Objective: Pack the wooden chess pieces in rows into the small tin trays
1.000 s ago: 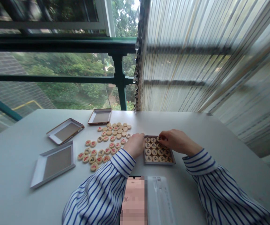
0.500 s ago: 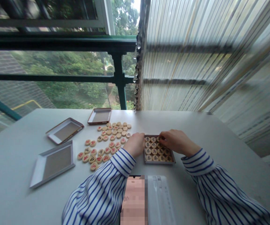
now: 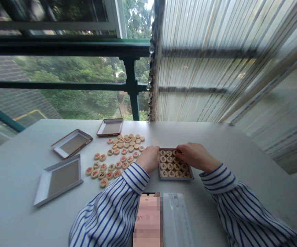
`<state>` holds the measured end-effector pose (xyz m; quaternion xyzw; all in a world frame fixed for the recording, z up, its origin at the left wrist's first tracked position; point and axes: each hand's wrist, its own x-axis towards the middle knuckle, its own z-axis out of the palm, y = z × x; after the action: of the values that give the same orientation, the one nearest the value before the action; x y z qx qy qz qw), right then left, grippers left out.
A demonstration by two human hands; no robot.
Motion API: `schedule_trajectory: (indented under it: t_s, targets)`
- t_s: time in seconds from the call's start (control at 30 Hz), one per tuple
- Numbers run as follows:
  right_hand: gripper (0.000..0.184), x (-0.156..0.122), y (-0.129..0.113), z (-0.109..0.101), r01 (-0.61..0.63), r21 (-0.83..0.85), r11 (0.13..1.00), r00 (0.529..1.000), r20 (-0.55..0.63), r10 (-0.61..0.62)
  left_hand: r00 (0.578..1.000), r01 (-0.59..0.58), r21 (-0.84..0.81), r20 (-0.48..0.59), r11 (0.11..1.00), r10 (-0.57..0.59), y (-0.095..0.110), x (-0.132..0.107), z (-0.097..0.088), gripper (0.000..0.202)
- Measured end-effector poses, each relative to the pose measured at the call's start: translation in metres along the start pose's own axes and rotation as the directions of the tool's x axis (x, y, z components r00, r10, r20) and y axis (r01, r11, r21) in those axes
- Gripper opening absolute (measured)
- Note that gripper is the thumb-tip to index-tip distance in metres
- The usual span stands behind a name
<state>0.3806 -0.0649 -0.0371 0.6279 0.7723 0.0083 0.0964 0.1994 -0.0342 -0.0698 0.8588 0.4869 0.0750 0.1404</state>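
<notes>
A shallow square box (image 3: 176,178) holds rows of round wooden Chinese chess pieces (image 3: 171,166) with black characters facing up. My left hand (image 3: 149,159) is closed at the box's left wall, steadying it with the fingertips at the far left corner. Over the far right corner, my right hand (image 3: 196,157) has its fingers pinched together on a chess piece (image 3: 174,153) in the back row. The hand covers the pieces in that corner. To the left of my left hand, many loose chess pieces (image 3: 111,167) lie spread out, some showing red characters, some black, others blank.
Three open box parts stand on the left: a grey-white tray (image 3: 79,171), a brown-edged lid (image 3: 60,139) and another lid (image 3: 121,127) farther back. A phone (image 3: 145,202) and a white translucent case (image 3: 175,219) lie at the front of the white table (image 3: 241,151). A bead curtain (image 3: 189,68) hangs behind.
Both hands stay in nearly the same place at the box. The whole view has shifted very slightly; no piece has visibly moved.
</notes>
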Motion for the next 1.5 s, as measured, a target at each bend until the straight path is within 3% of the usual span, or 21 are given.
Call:
schedule_trajectory:
  t_s: [0.7,1.5]
  targets:
    - [0.030,0.0005,-0.0012,-0.0021,-0.039,0.021,0.999,0.999,0.016,0.038,1.000,-0.018,0.032,-0.008,0.999,0.019,-0.0010,0.0007,0.0012,0.027]
    - [0.027,0.0009,0.0011,0.0014,0.027,0.035,0.999,0.999,0.016,-0.028,1.000,-0.019,0.014,-0.005,1.000,0.020,-0.0017,0.0009,0.0011,0.026]
